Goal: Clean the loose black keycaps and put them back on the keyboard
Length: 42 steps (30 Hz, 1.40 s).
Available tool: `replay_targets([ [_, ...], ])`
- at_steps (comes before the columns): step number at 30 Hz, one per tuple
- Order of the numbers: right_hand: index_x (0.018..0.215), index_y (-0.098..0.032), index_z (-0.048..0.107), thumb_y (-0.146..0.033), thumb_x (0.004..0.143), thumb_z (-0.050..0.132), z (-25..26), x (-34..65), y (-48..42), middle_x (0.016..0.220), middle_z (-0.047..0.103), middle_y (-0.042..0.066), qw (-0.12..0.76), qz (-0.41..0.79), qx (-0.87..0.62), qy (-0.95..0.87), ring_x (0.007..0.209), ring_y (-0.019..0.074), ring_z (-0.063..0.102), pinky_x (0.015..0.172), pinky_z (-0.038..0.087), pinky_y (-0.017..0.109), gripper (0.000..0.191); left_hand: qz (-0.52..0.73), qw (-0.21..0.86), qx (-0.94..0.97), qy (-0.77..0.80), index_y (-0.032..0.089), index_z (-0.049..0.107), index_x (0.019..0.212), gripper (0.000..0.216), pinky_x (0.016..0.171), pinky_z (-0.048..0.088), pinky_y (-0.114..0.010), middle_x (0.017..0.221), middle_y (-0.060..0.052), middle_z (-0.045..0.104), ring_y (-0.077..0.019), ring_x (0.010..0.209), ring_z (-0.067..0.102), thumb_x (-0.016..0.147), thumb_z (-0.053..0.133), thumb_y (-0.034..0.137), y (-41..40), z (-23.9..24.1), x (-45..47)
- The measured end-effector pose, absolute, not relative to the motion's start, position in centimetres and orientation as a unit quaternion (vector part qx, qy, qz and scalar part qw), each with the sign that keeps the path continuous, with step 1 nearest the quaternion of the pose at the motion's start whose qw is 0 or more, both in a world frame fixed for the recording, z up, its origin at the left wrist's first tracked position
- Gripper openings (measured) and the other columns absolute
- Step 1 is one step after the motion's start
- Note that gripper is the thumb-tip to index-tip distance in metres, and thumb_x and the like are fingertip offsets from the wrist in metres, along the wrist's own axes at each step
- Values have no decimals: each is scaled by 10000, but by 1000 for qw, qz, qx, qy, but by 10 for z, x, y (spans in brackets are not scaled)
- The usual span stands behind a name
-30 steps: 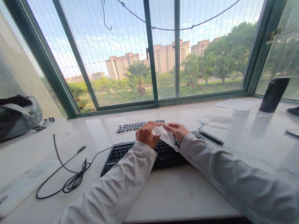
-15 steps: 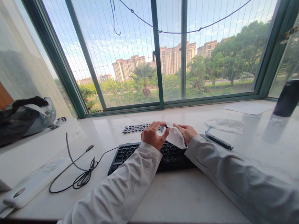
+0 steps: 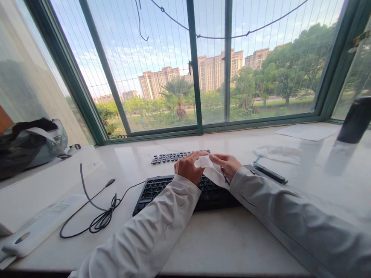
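Note:
My left hand (image 3: 188, 168) is closed in a pinch above the keyboard, at a small black keycap that the wipe now hides. A thin white wipe (image 3: 213, 171) is gripped in the fingers of my right hand (image 3: 228, 165) and spans the space between both hands, its lower part hanging down. Beneath them lies the black keyboard (image 3: 159, 188), partly covered by my hands and sleeves. Just behind it, loose black keycaps (image 3: 166, 158) are laid out in rows on the white counter.
Left of the keyboard are a coiled black cable (image 3: 103, 218), a white power strip (image 3: 41, 225) and a white box (image 3: 41, 184) under a dark bag (image 3: 22, 143). At right lie a dark narrow tool (image 3: 270, 173), a crumpled clear wrapper (image 3: 278, 154) and a tilted black cylinder (image 3: 359, 120).
My right hand has moved slightly left and brought the wipe over to my left fingertips. The small black keycap visible there before is now covered.

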State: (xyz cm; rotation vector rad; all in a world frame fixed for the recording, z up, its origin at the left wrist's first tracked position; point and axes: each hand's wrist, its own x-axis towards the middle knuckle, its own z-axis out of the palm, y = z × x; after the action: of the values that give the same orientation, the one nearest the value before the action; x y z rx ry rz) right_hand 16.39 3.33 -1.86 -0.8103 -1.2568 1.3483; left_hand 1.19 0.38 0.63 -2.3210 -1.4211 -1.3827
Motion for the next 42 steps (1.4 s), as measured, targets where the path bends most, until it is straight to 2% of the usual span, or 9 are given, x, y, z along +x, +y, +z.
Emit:
replay_targets([
  [3, 946, -158, 695, -487, 618, 712, -19, 166, 35, 835, 697, 60, 528, 541, -352, -552, 697, 171, 624, 593, 474, 250, 465, -461, 53, -754, -466, 324, 662, 953, 197, 738, 427, -223, 1012, 82, 677, -134, 922, 619, 806, 531, 329, 5, 5, 11],
  [7, 906, -134, 710, -533, 615, 692, -22, 167, 39, 735, 686, 63, 501, 545, -373, -559, 595, 149, 596, 546, 452, 248, 494, -447, 70, -756, -473, 311, 683, 943, 223, 674, 409, -224, 993, 57, 688, -131, 898, 627, 838, 495, 370, 7, 3, 9],
  [11, 827, -111, 723, -562, 598, 687, -26, 168, 44, 645, 666, 60, 488, 553, -382, -557, 520, 129, 553, 496, 417, 241, 506, -435, 91, -749, -491, 279, 707, 877, 276, 609, 380, -230, 933, 29, 703, -143, 831, 637, 814, 515, 467, 8, 1, 8],
  [16, 816, -118, 727, -574, 584, 685, -30, 169, 48, 648, 672, 52, 505, 529, -381, -566, 513, 128, 547, 498, 409, 243, 513, -462, 79, -735, -490, 291, 708, 801, 316, 636, 391, -224, 883, 48, 707, -132, 788, 637, 783, 517, 542, 10, 1, 10],
  [20, 827, -131, 727, -535, 575, 711, -27, 170, 46, 672, 683, 53, 529, 514, -389, -552, 521, 129, 555, 490, 407, 244, 476, -461, 74, -738, -488, 302, 699, 877, 271, 651, 412, -229, 926, 52, 701, -138, 776, 630, 815, 506, 482, 11, 2, 10],
  [25, 835, -165, 725, -466, 538, 761, -23, 169, 41, 765, 700, 52, 562, 528, -375, -515, 641, 155, 609, 590, 466, 259, 424, -463, 54, -762, -449, 333, 658, 1012, 235, 673, 431, -214, 1009, 70, 677, -121, 801, 617, 848, 496, 382, 12, 2, 9],
  [30, 849, -156, 721, -450, 525, 771, -21, 169, 41, 797, 701, 61, 562, 538, -370, -508, 664, 152, 615, 613, 471, 255, 440, -490, 55, -762, -420, 311, 672, 966, 202, 695, 430, -200, 1014, 62, 670, -121, 870, 607, 839, 518, 345, 11, 2, 9],
  [36, 849, -152, 711, -444, 546, 761, -17, 170, 40, 778, 694, 55, 566, 514, -366, -530, 650, 134, 600, 595, 454, 236, 424, -486, 64, -751, -443, 283, 698, 944, 204, 589, 401, -204, 916, 30, 689, -101, 662, 582, 799, 560, 322, 10, 3, 6],
  [42, 765, -159, 697, -436, 509, 775, -13, 169, 35, 710, 681, 39, 579, 497, -375, -526, 625, 139, 592, 598, 452, 252, 386, -466, 59, -751, -465, 296, 707, 927, 204, 605, 404, -206, 922, 30, 694, -122, 724, 601, 763, 590, 328, 7, 4, 8],
])
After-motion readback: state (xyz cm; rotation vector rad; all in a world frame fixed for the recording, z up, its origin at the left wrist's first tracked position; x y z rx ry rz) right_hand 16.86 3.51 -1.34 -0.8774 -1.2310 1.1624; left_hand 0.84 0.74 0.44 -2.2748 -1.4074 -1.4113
